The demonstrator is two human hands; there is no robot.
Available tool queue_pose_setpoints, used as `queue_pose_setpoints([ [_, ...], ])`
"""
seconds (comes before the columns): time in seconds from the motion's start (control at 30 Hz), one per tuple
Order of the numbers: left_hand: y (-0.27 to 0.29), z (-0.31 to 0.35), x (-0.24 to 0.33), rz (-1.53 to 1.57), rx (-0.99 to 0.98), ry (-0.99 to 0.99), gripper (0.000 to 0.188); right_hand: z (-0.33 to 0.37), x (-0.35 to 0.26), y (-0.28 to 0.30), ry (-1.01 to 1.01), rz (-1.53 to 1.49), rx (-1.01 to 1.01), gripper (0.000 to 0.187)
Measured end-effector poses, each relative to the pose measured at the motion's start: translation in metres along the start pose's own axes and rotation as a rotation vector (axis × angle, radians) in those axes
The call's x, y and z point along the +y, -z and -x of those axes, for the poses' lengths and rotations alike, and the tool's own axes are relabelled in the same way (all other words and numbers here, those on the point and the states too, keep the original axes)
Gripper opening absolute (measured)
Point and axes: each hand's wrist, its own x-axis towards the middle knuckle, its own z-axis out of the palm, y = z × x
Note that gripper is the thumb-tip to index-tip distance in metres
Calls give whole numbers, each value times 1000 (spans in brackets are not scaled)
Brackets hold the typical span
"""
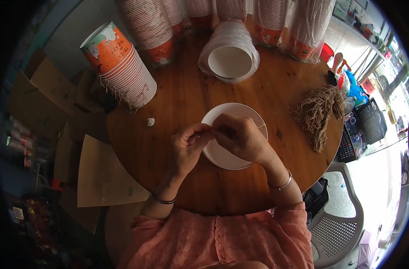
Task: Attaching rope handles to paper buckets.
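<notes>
A white round paper bucket (227, 158) stands in front of me with its open mouth up. Over its far left rim my left hand (189, 142) and my right hand (241, 134) meet, fingertips pinched together. What they pinch is too small to make out. A thin tan cord (261, 126) shows at the bucket's right inner wall, beside my right hand. To the left of my hands a small white lump (150, 122) lies on the wooden table (182, 98). A bundle of brown twine (318, 114) lies near the right edge.
A leaning stack of orange patterned buckets (128, 71) stands at the far left. Several plastic-wrapped bucket stacks (148, 27) line the back, and a wrapped white stack (230, 60) lies before them. A grey chair (343, 215) and black crates (370, 121) are right; an open cardboard box (103, 172) is left.
</notes>
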Motion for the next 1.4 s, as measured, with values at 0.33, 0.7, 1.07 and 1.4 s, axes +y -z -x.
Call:
queue_pose_setpoints([
  [0.33, 5, -4, 1, -23, -78, 18, 7, 1, 2, -1, 7, 76, 32, 6],
  [0.7, 17, -14, 14, 173, -361, 123, 10, -3, 13, 1, 7, -104, -32, 7],
  [1.07, 10, -10, 1, 227, -164, 68, 10, -4, 16, 1, -83, -160, -79, 8],
  [1.4, 2, -4, -4, 63, -10, -99, 11, 0, 15, -4, -44, -50, -52, 12],
])
